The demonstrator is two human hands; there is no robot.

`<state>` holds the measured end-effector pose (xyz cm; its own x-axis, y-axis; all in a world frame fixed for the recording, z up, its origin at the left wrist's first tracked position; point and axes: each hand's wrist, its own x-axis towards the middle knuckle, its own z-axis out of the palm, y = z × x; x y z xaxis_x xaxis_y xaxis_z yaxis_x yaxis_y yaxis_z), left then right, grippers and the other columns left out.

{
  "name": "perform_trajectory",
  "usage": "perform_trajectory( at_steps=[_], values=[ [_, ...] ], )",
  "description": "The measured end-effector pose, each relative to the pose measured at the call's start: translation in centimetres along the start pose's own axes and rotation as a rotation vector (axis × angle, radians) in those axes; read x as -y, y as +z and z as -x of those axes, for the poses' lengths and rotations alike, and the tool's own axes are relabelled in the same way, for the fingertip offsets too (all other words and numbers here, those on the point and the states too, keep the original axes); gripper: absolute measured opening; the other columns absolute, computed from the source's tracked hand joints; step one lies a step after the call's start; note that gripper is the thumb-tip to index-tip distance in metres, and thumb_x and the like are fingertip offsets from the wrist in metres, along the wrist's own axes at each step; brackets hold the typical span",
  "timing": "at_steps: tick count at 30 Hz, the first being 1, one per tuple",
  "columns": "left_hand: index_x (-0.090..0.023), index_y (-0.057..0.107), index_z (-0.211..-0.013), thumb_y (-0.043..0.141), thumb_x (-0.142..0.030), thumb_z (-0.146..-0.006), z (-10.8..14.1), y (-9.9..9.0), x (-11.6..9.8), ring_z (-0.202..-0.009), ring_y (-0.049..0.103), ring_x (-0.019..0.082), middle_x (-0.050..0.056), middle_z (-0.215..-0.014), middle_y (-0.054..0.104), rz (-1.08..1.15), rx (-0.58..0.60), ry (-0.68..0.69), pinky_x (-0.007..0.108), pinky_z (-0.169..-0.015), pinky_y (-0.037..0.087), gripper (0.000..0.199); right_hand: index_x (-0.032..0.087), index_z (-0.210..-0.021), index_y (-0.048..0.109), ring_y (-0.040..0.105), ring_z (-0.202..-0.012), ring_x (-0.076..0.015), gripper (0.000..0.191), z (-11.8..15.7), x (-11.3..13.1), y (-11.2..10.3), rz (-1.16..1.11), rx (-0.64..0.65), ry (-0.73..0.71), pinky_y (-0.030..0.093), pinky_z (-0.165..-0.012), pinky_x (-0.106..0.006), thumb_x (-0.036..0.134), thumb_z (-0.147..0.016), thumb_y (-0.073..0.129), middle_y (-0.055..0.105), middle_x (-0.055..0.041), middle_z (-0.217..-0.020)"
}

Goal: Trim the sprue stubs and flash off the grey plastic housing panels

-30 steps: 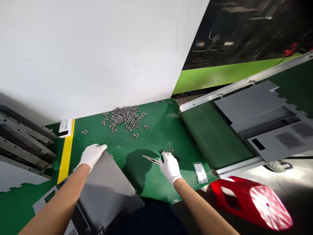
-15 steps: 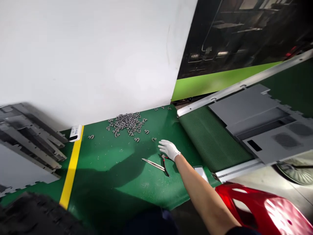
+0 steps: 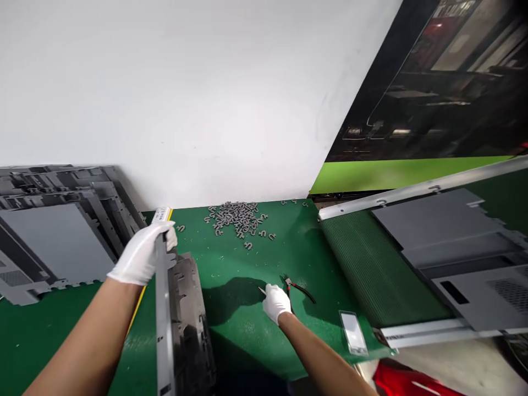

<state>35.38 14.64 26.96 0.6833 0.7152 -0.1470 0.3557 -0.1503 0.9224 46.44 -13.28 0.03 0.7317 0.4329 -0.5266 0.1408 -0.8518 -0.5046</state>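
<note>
My left hand (image 3: 142, 256), in a white glove, grips the upper edge of a dark grey ribbed plastic panel (image 3: 187, 324) that stands on its side near the green table's edge. My right hand (image 3: 276, 303), also gloved, is closed over a narrow steel blade (image 3: 262, 290), and only its tip shows past the fingers. Black-handled pliers with a red joint (image 3: 299, 290) lie just beyond my right fingers on the green surface.
A heap of small grey hook-shaped parts (image 3: 237, 219) lies on the green table (image 3: 243, 264). A ribbed green belt (image 3: 379, 269) runs to the right, under grey panels (image 3: 437, 231). Stacked dark panels (image 3: 61, 231) stand at left. A clear sleeve (image 3: 352, 333) lies near the front edge.
My left hand is back in view, holding the panel upright. My right hand has moved from beside the pliers onto the blade, which it now covers. The view has swung slightly.
</note>
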Motion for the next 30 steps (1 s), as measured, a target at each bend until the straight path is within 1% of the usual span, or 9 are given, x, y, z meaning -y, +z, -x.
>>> perform_trajectory(
  at_steps=[2,5,9,12,15,17,22,26,30],
  values=[
    [-0.02,0.047,-0.057,0.055,-0.043,-0.084,-0.3,0.8,-0.1,-0.056,0.04,0.013,0.0,-0.053,0.046,0.191,0.054,-0.005,0.029,-0.055,0.032,0.036,0.018,-0.096,0.068,0.072,-0.085,-0.0237,0.018,0.3,0.6,-1.1,-0.108,0.083,-0.014,0.054,-0.073,-0.034,0.018,-0.092,0.05,0.074,-0.0138,-0.099],
    [-0.019,0.052,-0.058,0.06,-0.04,-0.085,-1.0,0.9,0.8,-0.056,0.041,0.013,0.0,-0.054,0.048,0.273,0.051,-0.013,0.029,-0.056,0.031,0.035,0.019,-0.104,0.067,0.062,-0.062,-0.0149,0.037,1.1,2.7,-3.9,-0.275,0.224,-0.102,0.047,-0.056,-0.026,0.036,-0.104,0.034,0.073,-0.0069,-0.089],
    [-0.02,0.052,-0.06,0.059,-0.044,-0.088,-2.0,0.8,2.4,-0.056,0.044,0.015,0.0,-0.057,0.05,0.289,0.03,0.019,0.03,-0.057,0.034,0.037,0.018,-0.099,0.069,0.049,-0.057,-0.0109,0.061,3.2,8.0,-9.5,-0.51,0.36,-0.311,0.042,-0.055,-0.023,0.063,-0.105,0.028,0.062,-0.0007,-0.076],
    [-0.02,0.054,-0.062,0.057,-0.047,-0.09,-2.5,0.9,3.3,-0.057,0.045,0.015,-0.001,-0.059,0.052,0.295,0.049,0.061,0.03,-0.058,0.033,0.038,0.018,-0.084,0.064,0.044,-0.057,-0.0098,0.056,5.3,12.9,-13.7,-0.555,0.387,-0.505,0.036,-0.054,-0.022,0.068,-0.101,0.044,0.051,0.0039,-0.066],
    [-0.02,0.054,-0.062,0.056,-0.047,-0.092,-2.7,0.9,3.7,-0.06,0.045,0.015,-0.001,-0.06,0.052,0.261,0.065,0.119,0.03,-0.062,0.034,0.04,0.021,-0.08,0.058,0.045,-0.054,-0.0103,0.048,7.0,17.6,-16.4,-0.421,0.458,-0.603,0.034,-0.053,-0.024,0.063,-0.102,0.047,0.051,0.0053,-0.062],
    [-0.02,0.053,-0.062,0.056,-0.047,-0.093,-2.7,0.8,3.8,-0.063,0.045,0.015,-0.002,-0.063,0.052,0.232,0.061,0.153,0.03,-0.065,0.035,0.042,0.022,-0.079,0.057,0.048,-0.055,-0.0112,0.042,7.6,20.4,-17.0,-0.28,0.441,-0.668,0.035,-0.055,-0.025,0.055,-0.103,0.046,0.055,0.0052,-0.063],
    [-0.021,0.051,-0.062,0.056,-0.051,-0.093,-2.7,0.3,3.8,-0.062,0.043,0.016,-0.003,-0.063,0.049,0.258,0.085,0.138,0.03,-0.064,0.035,0.043,0.022,-0.069,0.051,0.044,-0.062,-0.0128,0.048,7.1,25.5,-16.2,0.16,0.115,-0.81,0.031,-0.062,-0.027,0.052,-0.105,0.042,0.051,0.0048,-0.064],
    [-0.021,0.049,-0.062,0.056,-0.047,-0.094,-2.3,-0.2,3.3,-0.064,0.043,0.016,-0.002,-0.064,0.049,0.226,0.073,0.161,0.03,-0.068,0.036,0.042,0.022,-0.07,0.055,0.04,-0.058,-0.0132,0.051,7.1,27.3,-16.0,0.399,0.005,-0.817,0.025,-0.061,-0.028,0.056,-0.105,0.039,0.053,0.0037,-0.064],
    [-0.021,0.046,-0.063,0.054,-0.045,-0.094,-1.8,-0.3,2.7,-0.065,0.04,0.016,-0.003,-0.065,0.047,0.22,0.074,0.185,0.031,-0.069,0.034,0.04,0.023,-0.074,0.059,0.044,-0.059,-0.0134,0.054,7.4,27.8,-16.2,0.469,-0.029,-0.827,0.025,-0.059,-0.029,0.06,-0.105,0.036,0.059,0.0025,-0.068]
  ],
)
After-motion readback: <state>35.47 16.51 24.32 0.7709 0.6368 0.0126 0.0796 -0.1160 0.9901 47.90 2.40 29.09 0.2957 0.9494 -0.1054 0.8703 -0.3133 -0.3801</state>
